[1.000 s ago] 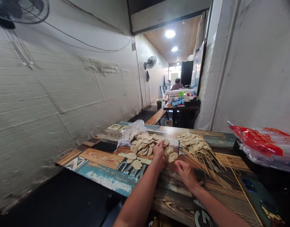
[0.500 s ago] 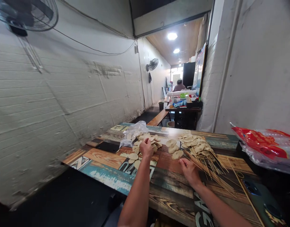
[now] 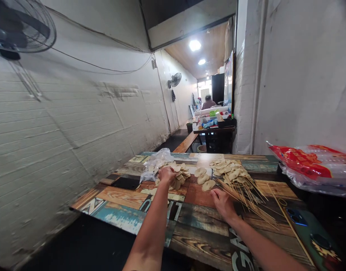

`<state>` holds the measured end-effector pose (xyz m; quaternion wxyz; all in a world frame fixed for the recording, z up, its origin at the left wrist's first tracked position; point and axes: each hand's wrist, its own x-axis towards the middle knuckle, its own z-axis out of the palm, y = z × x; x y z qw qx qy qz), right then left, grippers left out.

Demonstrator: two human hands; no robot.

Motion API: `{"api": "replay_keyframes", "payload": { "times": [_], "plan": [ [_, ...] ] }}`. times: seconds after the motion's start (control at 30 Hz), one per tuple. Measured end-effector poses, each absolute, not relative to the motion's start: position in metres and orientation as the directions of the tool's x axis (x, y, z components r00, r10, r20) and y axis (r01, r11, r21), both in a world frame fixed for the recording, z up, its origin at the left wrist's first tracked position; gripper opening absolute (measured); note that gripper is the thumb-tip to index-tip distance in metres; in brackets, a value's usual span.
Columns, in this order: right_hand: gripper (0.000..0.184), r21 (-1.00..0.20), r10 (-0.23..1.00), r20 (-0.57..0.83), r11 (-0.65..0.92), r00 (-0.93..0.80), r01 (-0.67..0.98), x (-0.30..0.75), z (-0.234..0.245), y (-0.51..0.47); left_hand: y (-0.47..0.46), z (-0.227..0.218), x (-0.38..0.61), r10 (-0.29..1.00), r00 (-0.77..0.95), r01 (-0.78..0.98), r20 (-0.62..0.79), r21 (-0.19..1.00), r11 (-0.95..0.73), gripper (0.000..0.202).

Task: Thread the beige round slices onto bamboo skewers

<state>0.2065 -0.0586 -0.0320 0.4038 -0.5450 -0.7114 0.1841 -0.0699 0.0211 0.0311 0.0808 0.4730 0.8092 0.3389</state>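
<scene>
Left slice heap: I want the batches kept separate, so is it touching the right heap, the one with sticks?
Apart. The head view shows a plain gap: tabletop and three slices between the left heap and the right heap.

Two bare forearms belong to the wearer: the left forearm comes in near six o'clock, broad at the lower edge of the view and tapering smoothly to a slimmer wrist, and the right forearm, between four and five o'clock, has a similar plain, tapering outline. The left grip and right grip are bare human hands, their finer detail too small to tell.
</scene>
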Motion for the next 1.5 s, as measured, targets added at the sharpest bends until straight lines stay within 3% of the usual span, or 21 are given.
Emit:
{"api": "replay_keyframes", "payload": {
  "times": [0.2, 0.27, 0.4, 0.5, 0.6, 0.7, 0.8, 0.9, 1.0, 1.13, 1.33, 1.5],
  "plan": [
    [0.04, -0.712, 0.925, 0.368, 0.347, -0.097, 0.61, 0.207, -0.032, -0.058, 0.016, 0.031, -0.071, 0.856, -0.493, 0.679, 0.154, 0.684, 0.268, 0.012],
    [0.04, -0.708, 0.925, 0.367, 0.347, -0.1, 0.615, 0.207, -0.032, -0.058, 0.011, 0.029, -0.069, 0.865, -0.466, 0.718, 0.188, 0.652, 0.245, 0.01],
    [0.04, -0.716, 0.927, 0.361, 0.345, -0.101, 0.607, 0.207, -0.032, -0.058, 0.001, 0.024, -0.063, 0.86, -0.422, 0.811, 0.286, 0.543, 0.217, 0.025],
    [0.04, -0.716, 0.926, 0.365, 0.349, -0.102, 0.604, 0.207, -0.032, -0.058, -0.005, 0.022, -0.056, 0.841, -0.396, 0.862, 0.368, 0.465, 0.203, 0.018],
    [0.04, -0.723, 0.927, 0.362, 0.345, -0.097, 0.599, 0.208, -0.031, -0.058, -0.007, 0.02, -0.047, 0.835, -0.366, 0.835, 0.41, 0.541, 0.101, 0.008],
    [0.041, -0.744, 0.922, 0.376, 0.362, -0.096, 0.562, 0.208, -0.028, -0.06, -0.002, 0.018, -0.034, 0.863, -0.391, 0.566, 0.321, 0.823, -0.05, 0.003],
    [0.042, -0.754, 0.904, 0.411, 0.41, -0.119, 0.513, 0.208, -0.025, -0.063, 0.007, 0.011, -0.016, 0.905, -0.409, 0.063, 0.122, 0.992, -0.105, 0.018],
    [0.043, -0.756, 0.9, 0.412, 0.426, -0.145, 0.496, 0.208, -0.024, -0.067, 0.013, 0.004, 0.0, 0.921, -0.378, -0.363, -0.091, 0.93, -0.057, 0.026],
    [0.044, -0.752, 0.908, 0.381, 0.414, -0.174, 0.513, 0.208, -0.023, -0.07, 0.013, 0.0, 0.006, 0.931, -0.327, -0.542, -0.164, 0.839, -0.043, 0.027],
    [0.042, -0.744, 0.911, 0.349, 0.412, -0.22, 0.525, 0.208, -0.021, -0.073, 0.012, -0.001, 0.002, 0.925, -0.356, -0.542, -0.13, 0.835, -0.091, 0.024],
    [0.042, -0.756, 0.92, 0.305, 0.392, -0.248, 0.525, 0.209, -0.017, -0.079, 0.017, -0.001, -0.005, 0.87, -0.49, -0.375, -0.064, 0.916, -0.143, 0.032],
    [0.041, -0.752, 0.923, 0.289, 0.383, -0.255, 0.536, 0.21, -0.019, -0.078, 0.018, -0.001, -0.009, 0.87, -0.492, -0.28, 0.021, 0.943, -0.181, 0.033]
  ]
}}
